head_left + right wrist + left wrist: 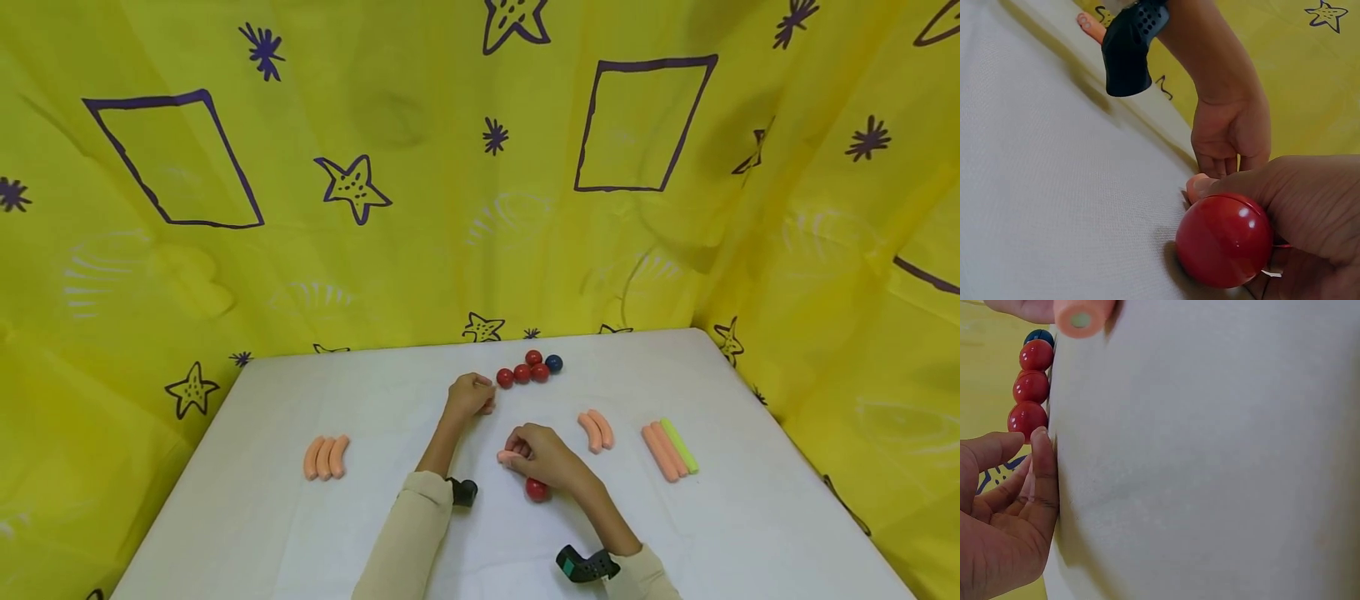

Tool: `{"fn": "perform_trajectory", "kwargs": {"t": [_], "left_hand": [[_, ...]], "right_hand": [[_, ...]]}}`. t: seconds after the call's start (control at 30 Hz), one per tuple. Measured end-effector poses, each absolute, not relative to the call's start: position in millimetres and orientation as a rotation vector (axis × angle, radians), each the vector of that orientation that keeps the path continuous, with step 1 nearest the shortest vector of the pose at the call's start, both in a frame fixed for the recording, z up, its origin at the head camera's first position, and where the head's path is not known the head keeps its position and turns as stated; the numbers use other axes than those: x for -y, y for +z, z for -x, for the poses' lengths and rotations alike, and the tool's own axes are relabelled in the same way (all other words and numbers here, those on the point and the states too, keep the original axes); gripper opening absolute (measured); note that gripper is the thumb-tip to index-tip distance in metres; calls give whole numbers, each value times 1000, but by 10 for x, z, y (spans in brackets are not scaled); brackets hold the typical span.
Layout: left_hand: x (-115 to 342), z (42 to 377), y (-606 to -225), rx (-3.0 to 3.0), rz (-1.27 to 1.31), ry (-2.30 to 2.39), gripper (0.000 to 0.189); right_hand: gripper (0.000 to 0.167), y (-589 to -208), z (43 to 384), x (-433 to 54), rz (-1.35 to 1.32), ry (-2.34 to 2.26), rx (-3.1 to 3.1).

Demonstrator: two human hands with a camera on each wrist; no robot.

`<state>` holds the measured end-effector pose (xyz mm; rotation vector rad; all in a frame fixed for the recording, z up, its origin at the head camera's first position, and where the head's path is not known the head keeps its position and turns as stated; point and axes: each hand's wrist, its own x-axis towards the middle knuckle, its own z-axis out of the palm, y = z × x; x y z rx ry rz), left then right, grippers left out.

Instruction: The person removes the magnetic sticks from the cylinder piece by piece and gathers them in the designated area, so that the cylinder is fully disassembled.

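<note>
In the head view, my left hand (471,396) is at the left end of a cluster of several red balls (522,373) and one dark blue ball (553,363). Its thumb and forefinger stand apart at the nearest red ball (1027,420) in the left wrist view, holding nothing. My right hand (547,457) pinches a pink sausage-shaped piece (509,457) between thumb and fingers; one end of the pink piece (1080,320) shows a pale centre in the left wrist view. Another red ball (1224,240) sits close under the right thumb, near the heel of the hand.
Three curved pink pieces (326,457) lie at the left of the white table (247,500). Two more curved pieces (596,431) lie to the right, beside straight pink sticks (664,452) and a green stick (680,446). A yellow patterned curtain (420,275) surrounds the table.
</note>
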<state>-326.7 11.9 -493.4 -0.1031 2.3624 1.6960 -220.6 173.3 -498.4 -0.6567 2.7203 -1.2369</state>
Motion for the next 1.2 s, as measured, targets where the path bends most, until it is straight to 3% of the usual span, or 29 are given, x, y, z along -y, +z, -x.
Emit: {"fn": "perform_trajectory", "kwargs": {"t": [0.73,1.0,1.2], "left_hand": [[188,2843,-4885,-2328,-190,1445,20],[239,2672,-4844,-2398,-428,1283,21],[276,2559,-4875,-2382,-450,1296,20]], "right_hand": [[15,-4924,2205,-1765,611,-1196,-2664],[9,-4866,2185,-1844,556,-1154,-2670],[7,-4848,2179,-1872,541,-1128,-2649]]}}
